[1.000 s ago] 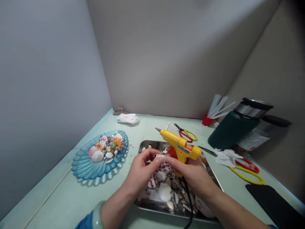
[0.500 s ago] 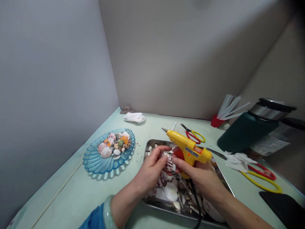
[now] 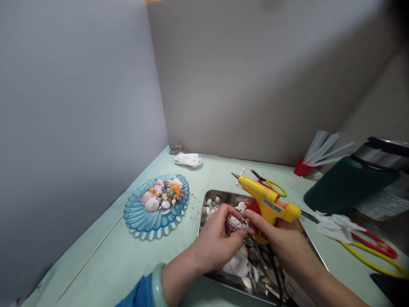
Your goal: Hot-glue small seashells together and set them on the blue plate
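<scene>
Head view: both hands meet right of the frame's lower middle, above a metal tray (image 3: 228, 196) of loose shells (image 3: 239, 265). The left hand (image 3: 219, 241) has a striped shell (image 3: 233, 223) pinched between curled fingers and thumb, its grip closed down to the shell's width. The right hand (image 3: 283, 241) has its grip wrapped around the handle of a yellow glue gun (image 3: 266, 198), whose nozzle points to the upper left. Its thumb and a finger reach close to the striped shell; whether they touch it, I cannot tell. A black cord (image 3: 276, 273) hangs from the gun across the tray.

At the left of the frame's middle, a blue plate (image 3: 137, 219) carries a cluster of shells (image 3: 152, 204) on the pale green counter (image 3: 111, 275), and a thin stick (image 3: 91, 257) lies toward the lower left. A crumpled white bundle (image 3: 188, 160) sits near the back wall. Beyond the gun lie small scissors (image 3: 278, 188). Toward the right edge are a red cup (image 3: 303, 169) of white sticks (image 3: 319, 147), a dark green bottle (image 3: 338, 185), and larger scissors (image 3: 392, 252) partly under a white tissue (image 3: 338, 226).
</scene>
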{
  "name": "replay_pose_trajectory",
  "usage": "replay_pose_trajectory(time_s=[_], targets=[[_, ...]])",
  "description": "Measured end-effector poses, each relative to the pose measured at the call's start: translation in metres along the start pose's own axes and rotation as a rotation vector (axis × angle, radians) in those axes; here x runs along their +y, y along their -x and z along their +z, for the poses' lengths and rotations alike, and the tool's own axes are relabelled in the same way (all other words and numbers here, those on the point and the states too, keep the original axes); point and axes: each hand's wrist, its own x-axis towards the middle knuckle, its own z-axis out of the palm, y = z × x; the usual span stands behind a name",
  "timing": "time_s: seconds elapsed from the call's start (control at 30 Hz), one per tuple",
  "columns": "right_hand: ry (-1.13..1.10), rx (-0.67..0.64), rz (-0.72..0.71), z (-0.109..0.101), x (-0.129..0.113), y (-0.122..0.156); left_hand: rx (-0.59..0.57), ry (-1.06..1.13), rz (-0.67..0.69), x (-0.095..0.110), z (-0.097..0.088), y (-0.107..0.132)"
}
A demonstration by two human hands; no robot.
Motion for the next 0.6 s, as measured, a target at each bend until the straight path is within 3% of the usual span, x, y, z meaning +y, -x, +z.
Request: replay_pose_trajectory(time_s=[0.4, 0.6], targets=[[0.003, 0.003, 0.013, -0.004, 0.007, -0.001, 0.022, -0.264, 0.040, 0.007, 0.000, 0.003], [0.014, 0.015, 0.018, -0.003, 0.006, 0.000, -0.056, -0.344, -0.003, 0.012, -0.001, 0.005]])
